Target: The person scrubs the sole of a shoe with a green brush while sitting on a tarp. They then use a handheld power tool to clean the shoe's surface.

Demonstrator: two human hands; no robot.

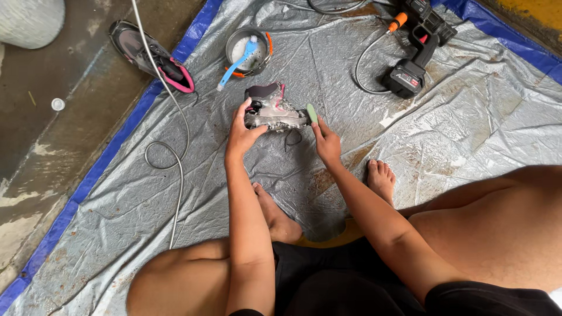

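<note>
Fingers of my left hand are curled around the heel end of a grey and pink shoe, thumb on the near side, the rest over the collar. I judge it a light thing, stiff in the sole and soft in the upper, likely wet and slick, so the heel counter and sole edge look like the firm places to grip. It rests on the grey tarpaulin just beyond both hands, lying on its side as far as I can tell. Its long axis runs left to right between my hands: heel in my left palm, toe toward my right. Loose laces trail just below it.

At the toe, my right hand pinches a small pale green scrubbing pad, fingers closed on it, the pad touching the shoe's tip. Well beyond my left hand sits a metal bowl with a blue brush in it.
</note>
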